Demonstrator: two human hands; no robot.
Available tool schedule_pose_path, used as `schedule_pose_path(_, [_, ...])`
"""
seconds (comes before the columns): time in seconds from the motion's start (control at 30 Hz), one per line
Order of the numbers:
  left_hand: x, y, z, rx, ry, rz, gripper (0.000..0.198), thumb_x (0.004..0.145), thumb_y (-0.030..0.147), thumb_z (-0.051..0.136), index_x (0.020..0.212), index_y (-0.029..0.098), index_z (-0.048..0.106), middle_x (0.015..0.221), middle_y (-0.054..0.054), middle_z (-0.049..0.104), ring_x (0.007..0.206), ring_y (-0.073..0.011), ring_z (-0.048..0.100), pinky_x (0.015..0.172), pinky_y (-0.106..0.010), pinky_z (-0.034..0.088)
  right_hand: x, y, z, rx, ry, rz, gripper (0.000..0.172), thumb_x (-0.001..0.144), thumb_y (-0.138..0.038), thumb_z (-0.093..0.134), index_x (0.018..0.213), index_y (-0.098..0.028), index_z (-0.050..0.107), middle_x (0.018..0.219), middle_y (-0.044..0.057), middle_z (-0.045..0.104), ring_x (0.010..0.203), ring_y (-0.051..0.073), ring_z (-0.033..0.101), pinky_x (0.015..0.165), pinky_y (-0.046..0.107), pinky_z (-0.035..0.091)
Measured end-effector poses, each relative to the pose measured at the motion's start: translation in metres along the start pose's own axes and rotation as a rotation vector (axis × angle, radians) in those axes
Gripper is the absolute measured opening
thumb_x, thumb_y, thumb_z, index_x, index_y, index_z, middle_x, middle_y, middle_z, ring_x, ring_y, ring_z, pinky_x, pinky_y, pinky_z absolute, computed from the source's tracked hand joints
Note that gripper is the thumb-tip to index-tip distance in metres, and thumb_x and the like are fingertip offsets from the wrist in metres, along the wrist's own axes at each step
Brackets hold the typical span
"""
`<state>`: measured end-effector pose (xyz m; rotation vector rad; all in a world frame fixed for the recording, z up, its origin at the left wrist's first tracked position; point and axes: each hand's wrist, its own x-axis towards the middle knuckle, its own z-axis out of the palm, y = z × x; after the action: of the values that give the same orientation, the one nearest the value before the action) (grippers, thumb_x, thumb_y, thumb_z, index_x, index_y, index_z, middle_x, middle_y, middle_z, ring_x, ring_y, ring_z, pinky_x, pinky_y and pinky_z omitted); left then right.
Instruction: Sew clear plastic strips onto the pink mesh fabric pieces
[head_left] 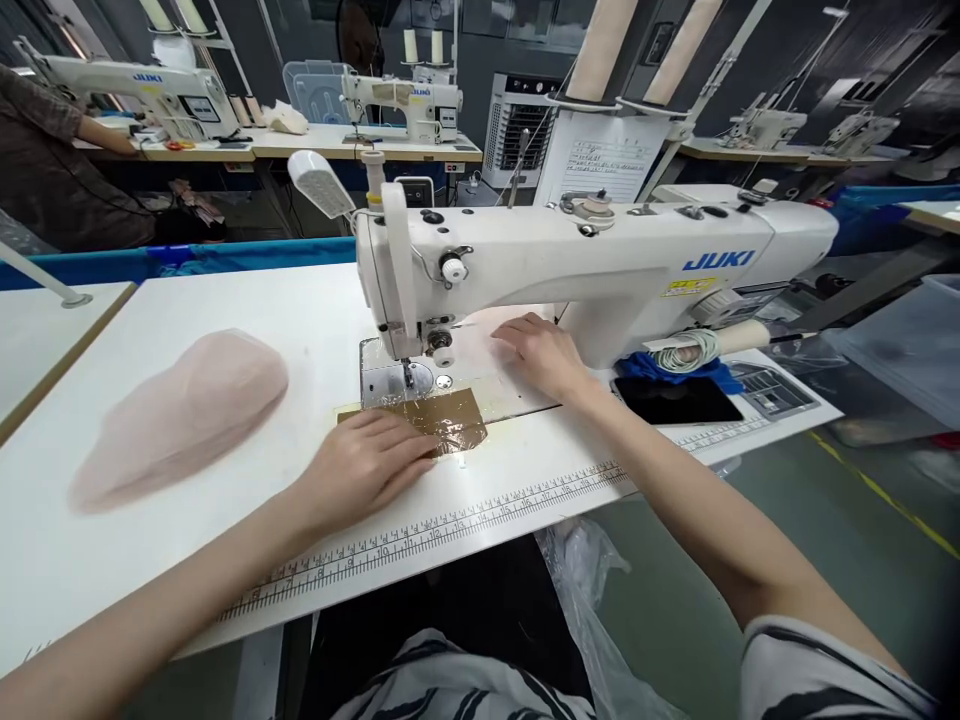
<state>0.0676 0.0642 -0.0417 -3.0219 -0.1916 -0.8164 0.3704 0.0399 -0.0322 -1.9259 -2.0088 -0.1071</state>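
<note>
A white JUKI sewing machine (pixel 525 245) stands on the white table, with its presser foot and needle (pixel 407 372) over the metal needle plate (pixel 382 384). My left hand (pixel 367 465) lies flat, fingers stretched out, on the table and the edge of the brown tape (pixel 457 415) in front of the plate. Under the machine's arm, my right hand (pixel 546 355) rests with its fingers loosely bent and pointing left. Its fingertips are against a pale pink sheer fabric (pixel 487 316), partly hidden behind the hand. More sheer pink fabric (pixel 202 400) lies in a soft heap left of the machine.
A printed ruler (pixel 420 540) runs along the front table edge. To the right lie a black phone (pixel 679 400), a blue cloth (pixel 637 368) and a coil of pale cord (pixel 686 352). A co-worker's arm (pixel 105 135) is at another machine, far left.
</note>
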Motion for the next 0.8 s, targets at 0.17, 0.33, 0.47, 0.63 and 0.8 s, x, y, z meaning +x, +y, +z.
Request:
schedule_pose_path(0.17, [0.030, 0.011, 0.023, -0.063, -0.023, 0.028, 0.033, 0.103, 0.032, 0.041, 0.110, 0.016, 0.070, 0.097, -0.004, 0.077, 0.087, -0.0180, 0.072, 0.080, -0.033, 0.056, 0.019, 0.014, 0.003, 0.001, 0.033, 0.039, 0.019, 0.082, -0.011, 0.056, 0.079, -0.019, 0.073, 0.090, 0.010, 0.075, 0.091, 0.027, 0.064, 0.079, 0.036, 0.046])
schedule_pose_path(0.33, [0.051, 0.010, 0.039, -0.115, -0.120, -0.014, 0.039, 0.104, 0.038, 0.037, 0.116, 0.016, 0.067, 0.116, -0.006, 0.073, 0.105, -0.0200, 0.069, 0.089, -0.035, 0.056, 0.021, 0.029, 0.002, 0.109, 0.171, 0.114, 0.026, 0.092, -0.021, 0.045, 0.096, -0.017, 0.071, 0.081, 0.006, 0.074, 0.071, 0.020, 0.069, 0.068, 0.029, 0.050])
schedule_pose_path(0.47, [0.092, 0.003, 0.065, -0.034, -0.251, -0.121, 0.050, 0.102, 0.048, 0.038, 0.136, 0.014, 0.054, 0.149, -0.013, 0.048, 0.138, -0.0282, 0.045, 0.112, -0.044, 0.041, 0.015, 0.032, 0.001, 0.154, 0.228, 0.069, 0.025, 0.091, -0.020, 0.048, 0.098, -0.018, 0.072, 0.093, 0.007, 0.076, 0.082, 0.020, 0.070, 0.076, 0.029, 0.052])
schedule_pose_path(0.63, [0.124, -0.004, 0.093, -0.009, -0.339, -0.243, 0.058, 0.101, 0.046, 0.043, 0.147, 0.011, 0.040, 0.152, -0.017, 0.043, 0.141, -0.0299, 0.042, 0.120, -0.047, 0.028, -0.018, 0.012, -0.029, 0.129, 0.174, 0.031, 0.023, 0.091, -0.029, 0.054, 0.092, -0.020, 0.076, 0.096, 0.007, 0.075, 0.075, 0.019, 0.066, 0.063, 0.027, 0.044])
schedule_pose_path(0.8, [0.123, -0.003, 0.097, -0.021, -0.336, -0.261, 0.054, 0.101, 0.043, 0.043, 0.144, 0.010, 0.044, 0.155, -0.018, 0.037, 0.147, -0.0320, 0.030, 0.122, -0.052, 0.021, -0.066, -0.040, -0.071, 0.589, -0.752, -0.044, 0.017, 0.086, -0.029, 0.063, 0.080, -0.018, 0.075, 0.064, -0.001, 0.068, 0.051, 0.009, 0.052, 0.050, 0.021, 0.037])
